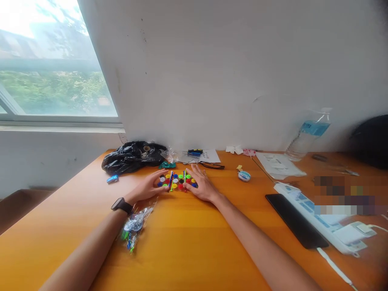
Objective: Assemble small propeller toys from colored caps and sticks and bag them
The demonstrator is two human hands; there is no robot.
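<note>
A cluster of small round coloured pieces (176, 181), in red, yellow, blue, green, black and white, lies on the wooden table between my hands. Two thin bundles of coloured sticks cross it, the left bundle (171, 181) and the right bundle (184, 180). My left hand (148, 187) curves around the cluster's left side, fingers apart, thumb near the left bundle. On the other side, my right hand (202, 185) rests with its fingers spread and its thumb by the right bundle. Some pieces are partly hidden by the hands. Near my left wrist lies a clear plastic bag (135, 224) with similar coloured parts.
A black plastic bag (133, 157) lies at the back left, with a small blue packet (112, 179) before it. Dark glasses (212, 165) and a round white-blue case (244, 176) sit behind. A phone (295, 220), power strip (318, 218) and bottle (307, 135) are right.
</note>
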